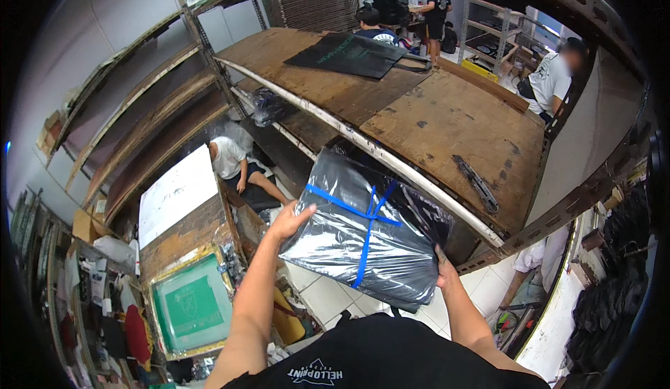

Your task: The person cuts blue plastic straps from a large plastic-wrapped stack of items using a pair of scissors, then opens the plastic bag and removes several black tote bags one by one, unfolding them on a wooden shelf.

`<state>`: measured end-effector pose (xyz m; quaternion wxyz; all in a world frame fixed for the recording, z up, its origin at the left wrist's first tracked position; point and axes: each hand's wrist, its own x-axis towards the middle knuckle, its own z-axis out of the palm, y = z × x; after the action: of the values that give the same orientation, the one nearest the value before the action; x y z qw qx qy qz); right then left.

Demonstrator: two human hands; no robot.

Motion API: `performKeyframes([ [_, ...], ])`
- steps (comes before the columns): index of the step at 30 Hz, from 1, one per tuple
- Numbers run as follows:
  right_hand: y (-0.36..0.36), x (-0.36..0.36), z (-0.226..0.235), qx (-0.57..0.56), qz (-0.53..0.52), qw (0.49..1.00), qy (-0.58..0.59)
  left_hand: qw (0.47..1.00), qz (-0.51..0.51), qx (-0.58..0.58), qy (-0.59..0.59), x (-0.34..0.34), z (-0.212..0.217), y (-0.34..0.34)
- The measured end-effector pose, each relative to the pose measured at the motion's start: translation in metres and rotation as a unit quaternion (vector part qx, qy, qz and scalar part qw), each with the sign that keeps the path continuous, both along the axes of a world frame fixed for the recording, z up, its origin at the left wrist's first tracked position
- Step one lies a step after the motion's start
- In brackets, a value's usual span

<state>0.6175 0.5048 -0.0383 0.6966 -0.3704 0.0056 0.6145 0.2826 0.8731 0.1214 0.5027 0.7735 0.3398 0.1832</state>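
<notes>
Blue-tied package (333, 241), frame centre.
I find left hand (288, 223) and right hand (445, 272) pinching opposite sides; fingertips partly hidden.

**Site: screen-printing workshop**

Indicators: framed green printing screen (192, 305) bearing a crest-like design, left side; adjoining it, a stained wooden bench (185, 234) with a marked white sheet (178, 197). Centre: scuffed, blotched worktable (460, 120). Slotted-metal racks (211, 55) by the wall. Several people present, one seated person (225, 157) near the bench.
</notes>
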Motion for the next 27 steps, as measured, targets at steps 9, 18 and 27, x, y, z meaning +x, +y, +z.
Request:
performKeyframes([
  [9,-0.020,-0.036,0.005,0.061,-0.014,0.995,0.072,0.975,0.083,0.205,0.015,0.024,0.111,-0.027],
  [18,-0.016,-0.022,0.039,0.003,-0.040,0.999,-0.006,0.943,0.158,0.290,0.045,0.002,0.081,-0.005],
  [27,0.021,0.000,0.071,-0.064,-0.019,0.997,-0.042,0.979,0.177,0.059,-0.079,-0.030,-0.004,0.033],
])
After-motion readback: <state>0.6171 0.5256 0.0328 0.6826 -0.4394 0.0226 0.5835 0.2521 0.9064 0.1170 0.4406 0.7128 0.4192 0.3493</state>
